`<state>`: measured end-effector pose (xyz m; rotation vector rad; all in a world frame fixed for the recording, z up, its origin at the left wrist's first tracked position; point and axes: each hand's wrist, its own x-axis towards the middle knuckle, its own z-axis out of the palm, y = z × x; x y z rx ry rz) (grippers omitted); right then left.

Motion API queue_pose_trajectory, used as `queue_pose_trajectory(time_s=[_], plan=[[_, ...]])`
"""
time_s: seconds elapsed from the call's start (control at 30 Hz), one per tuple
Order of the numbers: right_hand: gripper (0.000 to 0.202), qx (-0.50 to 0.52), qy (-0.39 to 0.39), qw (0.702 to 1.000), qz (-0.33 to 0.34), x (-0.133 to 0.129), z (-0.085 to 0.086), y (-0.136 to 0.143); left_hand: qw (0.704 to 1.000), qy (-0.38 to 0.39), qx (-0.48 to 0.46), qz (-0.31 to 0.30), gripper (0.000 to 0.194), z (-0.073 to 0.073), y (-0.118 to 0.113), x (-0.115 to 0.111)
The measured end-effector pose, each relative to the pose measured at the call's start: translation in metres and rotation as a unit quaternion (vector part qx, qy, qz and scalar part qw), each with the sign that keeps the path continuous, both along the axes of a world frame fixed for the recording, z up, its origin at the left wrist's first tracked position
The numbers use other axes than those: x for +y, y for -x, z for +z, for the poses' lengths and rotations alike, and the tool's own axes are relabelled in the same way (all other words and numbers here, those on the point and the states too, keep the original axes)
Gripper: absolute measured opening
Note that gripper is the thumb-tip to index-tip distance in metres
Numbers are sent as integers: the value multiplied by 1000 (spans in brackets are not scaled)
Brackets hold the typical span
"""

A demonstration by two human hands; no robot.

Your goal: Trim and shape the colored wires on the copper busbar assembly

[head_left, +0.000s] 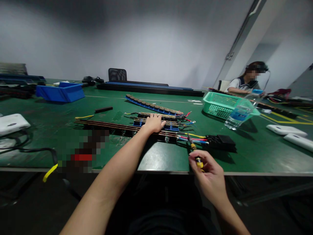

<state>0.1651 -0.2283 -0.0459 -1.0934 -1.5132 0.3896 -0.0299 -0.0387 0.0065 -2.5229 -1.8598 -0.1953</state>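
My left hand [154,124] lies with fingers spread on a short blue-and-black rail piece [140,122] with copper-coloured strips. In front of it a long black rail [110,126] with copper strips runs across the table. From its right end, red, blue and yellow wires [195,139] lead to a black connector block [221,142]. My right hand [209,173] is closed around a screwdriver [195,150] with a yellow-and-black handle. Its shaft points up and away, close to the wires; I cannot tell whether the tip touches them. Behind the left hand lies a curved blue rail [154,105].
A green basket [216,103] and a water bottle [236,117] stand to the right, a blue bin [60,92] to the left. White devices [286,130] lie at the right. Long dark rails [149,88] line the back. Another person [241,83] sits at the far right.
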Motion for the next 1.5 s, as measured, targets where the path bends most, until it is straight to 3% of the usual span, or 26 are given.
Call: queue_pose_trajectory(time_s=[0.17, 0.3, 0.5, 0.6, 0.67, 0.8, 1.03, 1.3, 1.37, 1.5], plan=[[14, -11, -13, 1000, -23, -8, -11, 14, 1000, -5, 1, 4, 58, -1, 0, 0], [25, 117, 31, 990, -66, -4, 2, 13, 1000, 1, -1, 3, 59, -1, 1, 0], [49, 389, 110, 914, -28, 9, 26, 3, 1000, 2, -7, 4, 60, 0, 0, 1], [57, 470, 123, 874, -19, 13, 30, -1, 1000, 2, -6, 4, 61, -1, -1, 1], [60, 488, 131, 863, -22, 14, 30, -3, 1000, 0, -4, 4, 61, -1, 0, 1], [56, 427, 125, 895, -36, 7, 27, -5, 1000, -3, -1, 4, 60, -1, 0, 1], [37, 211, 69, 975, 23, 3, 21, -9, 1000, 1, 12, 3, 59, 3, -2, -2], [33, -13, 57, 998, -2, 13, 17, -4, 1000, 1, 7, 7, 58, 2, -3, -1], [33, 11, 57, 998, 9, 13, 17, -1, 1000, 1, 5, 7, 58, 2, -3, -1], [36, 209, 45, 976, 29, 21, 29, -1, 1000, -1, 7, 3, 59, 1, -2, -1]])
